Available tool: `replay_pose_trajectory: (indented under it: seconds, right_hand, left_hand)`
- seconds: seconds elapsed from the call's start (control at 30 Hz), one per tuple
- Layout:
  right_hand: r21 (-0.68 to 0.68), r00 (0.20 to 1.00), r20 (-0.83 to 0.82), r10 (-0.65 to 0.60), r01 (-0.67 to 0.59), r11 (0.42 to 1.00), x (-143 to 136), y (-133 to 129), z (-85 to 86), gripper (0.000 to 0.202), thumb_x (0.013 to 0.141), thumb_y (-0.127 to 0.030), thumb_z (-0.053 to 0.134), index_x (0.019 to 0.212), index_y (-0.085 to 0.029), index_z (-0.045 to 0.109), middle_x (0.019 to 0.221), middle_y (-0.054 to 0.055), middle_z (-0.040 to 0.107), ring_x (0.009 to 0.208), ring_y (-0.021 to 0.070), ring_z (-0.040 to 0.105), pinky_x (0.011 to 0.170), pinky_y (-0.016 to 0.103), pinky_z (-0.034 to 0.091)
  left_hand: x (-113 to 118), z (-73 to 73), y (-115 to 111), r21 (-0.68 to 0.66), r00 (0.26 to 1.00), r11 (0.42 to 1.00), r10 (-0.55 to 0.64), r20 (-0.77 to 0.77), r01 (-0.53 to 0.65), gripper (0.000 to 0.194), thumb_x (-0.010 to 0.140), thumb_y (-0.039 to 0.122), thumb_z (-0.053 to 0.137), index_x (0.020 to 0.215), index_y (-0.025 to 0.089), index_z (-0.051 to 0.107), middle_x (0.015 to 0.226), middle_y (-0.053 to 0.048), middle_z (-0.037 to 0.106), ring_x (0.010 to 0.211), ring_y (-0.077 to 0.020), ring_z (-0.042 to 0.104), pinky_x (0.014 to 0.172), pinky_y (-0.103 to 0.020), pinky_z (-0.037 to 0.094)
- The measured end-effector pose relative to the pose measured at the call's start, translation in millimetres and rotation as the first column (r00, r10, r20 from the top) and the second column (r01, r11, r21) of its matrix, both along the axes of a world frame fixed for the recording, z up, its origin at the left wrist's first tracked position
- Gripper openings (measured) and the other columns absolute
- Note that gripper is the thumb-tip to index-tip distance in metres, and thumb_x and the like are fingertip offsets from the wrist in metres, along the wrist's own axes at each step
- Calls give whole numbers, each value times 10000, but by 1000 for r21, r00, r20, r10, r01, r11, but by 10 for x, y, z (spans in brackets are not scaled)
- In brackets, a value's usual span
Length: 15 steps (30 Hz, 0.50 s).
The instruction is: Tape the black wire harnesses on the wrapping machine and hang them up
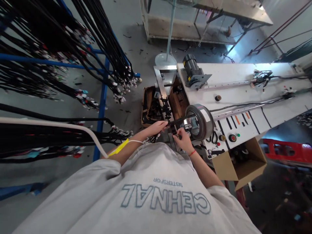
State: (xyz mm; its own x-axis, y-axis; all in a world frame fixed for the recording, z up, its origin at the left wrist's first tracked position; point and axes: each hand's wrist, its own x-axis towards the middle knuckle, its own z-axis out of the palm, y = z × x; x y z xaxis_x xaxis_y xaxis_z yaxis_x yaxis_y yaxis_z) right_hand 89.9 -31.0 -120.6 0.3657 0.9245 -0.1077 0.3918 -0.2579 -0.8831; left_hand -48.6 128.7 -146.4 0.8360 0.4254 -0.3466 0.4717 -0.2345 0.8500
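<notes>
My left hand [159, 127] is closed, thumb and fingers pinching the end part of a black wire harness [179, 120]. The harness runs right through a round grey ring-shaped machine head [206, 122] and on along the white bench. My right hand [184, 140] is just below the harness, with thumb and fingers curled together near a dark strip at the metal frame. Whatever lies between those fingers is too small to make out. Several black tape pieces [166, 109] hang from the metal frame in front of my hands.
A white workbench [234, 73] reaches right, bearing a motor [191, 66], a tape roll [218, 97], scissors [214, 137] and buttons. Black harness bundles [97, 39] hang from a blue rack [103, 97] at left. A cardboard box [253, 165] stands below right; another box [145, 113] sits on the floor.
</notes>
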Motion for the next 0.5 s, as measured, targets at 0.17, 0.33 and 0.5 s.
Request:
replay_pose_trajectory:
  seconds: [0.17, 0.33, 0.5]
  right_hand:
    - [91, 950, 313, 9, -39, 995, 65, 264, -16, 132, 902, -274, 492, 991, -195, 549, 1143, 127, 630, 1133, 247, 546, 1012, 397, 351]
    - [-149, 944, 329, 10, 41, 988, 17, 939, -60, 94, 883, -270, 606, 950, -211, 572, 749, -6, 630, 819, 194, 616, 955, 375, 374]
    - [129, 981, 112, -158, 143, 981, -29, 282, -135, 177, 897, -341, 546, 790, -229, 460, 838, 8, 618, 808, 167, 584, 779, 293, 449]
  left_hand:
    - [125, 105, -98, 423, 966, 906, 85, -244, 27, 369, 892, 444, 528, 895, 129, 718, 884, -126, 725, 881, -258, 681, 743, -286, 484]
    - [152, 188, -194, 491, 946, 864, 60, -317, 110, 393, 948, 361, 429, 1116, 86, 655, 1017, -184, 716, 941, -270, 689, 800, -316, 490]
    - [56, 113, 27, 198, 997, 979, -31, -70, 45, 465, 996, 387, 270, 992, 118, 650, 903, -103, 713, 813, -202, 659, 715, -274, 488]
